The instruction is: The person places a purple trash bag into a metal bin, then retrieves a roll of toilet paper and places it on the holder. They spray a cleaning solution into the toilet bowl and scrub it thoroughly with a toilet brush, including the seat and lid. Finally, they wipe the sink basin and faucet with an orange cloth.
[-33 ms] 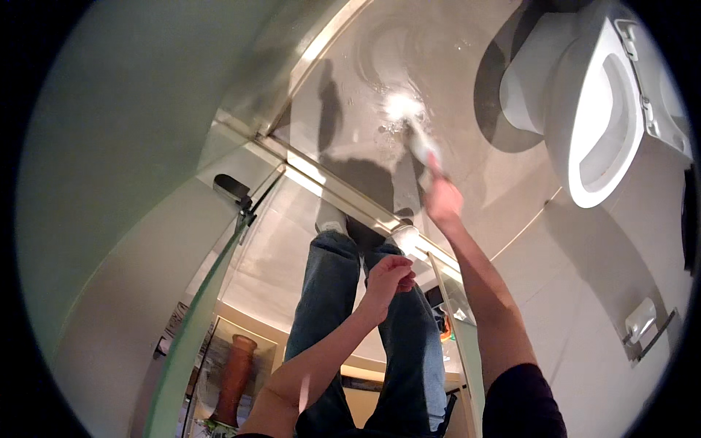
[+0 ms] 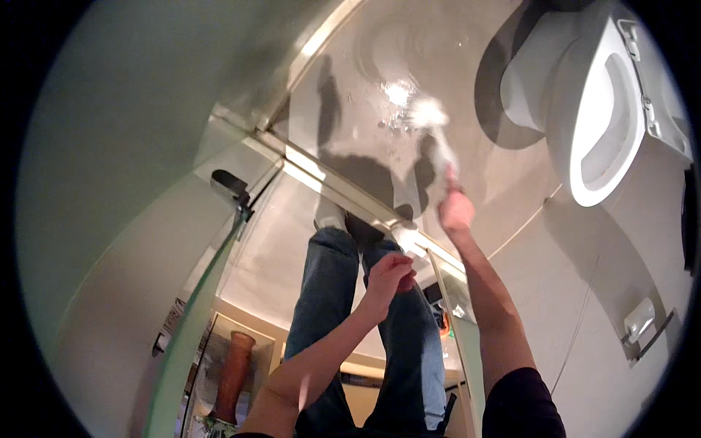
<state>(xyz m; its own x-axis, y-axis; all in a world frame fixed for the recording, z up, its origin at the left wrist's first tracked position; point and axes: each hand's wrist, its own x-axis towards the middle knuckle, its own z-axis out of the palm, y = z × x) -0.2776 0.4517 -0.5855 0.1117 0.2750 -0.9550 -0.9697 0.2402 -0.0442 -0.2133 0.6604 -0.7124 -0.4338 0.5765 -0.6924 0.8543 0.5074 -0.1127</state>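
My right hand (image 2: 456, 209) is wrapped round the handle of a white scrub brush (image 2: 441, 150). The brush's pale round head (image 2: 427, 114) is on the wet grey bathroom floor (image 2: 504, 193), blurred by motion. A bright glare and small droplets or suds lie just left of it. My left hand (image 2: 391, 279) hangs in front of my jeans at knee height. Its fingers are curled in, and I see nothing in them.
A white toilet (image 2: 533, 80) with its bowl uncovered stands at the right. A metal-edged threshold (image 2: 343, 186) crosses before my feet. At the left a glass door (image 2: 193, 328) stands near a brown vase (image 2: 234, 376). A paper holder (image 2: 640, 319) is on the right wall.
My right hand and the brush have shifted to the right, and the brush head has come off the glare spot. The left hand stays about where it was.
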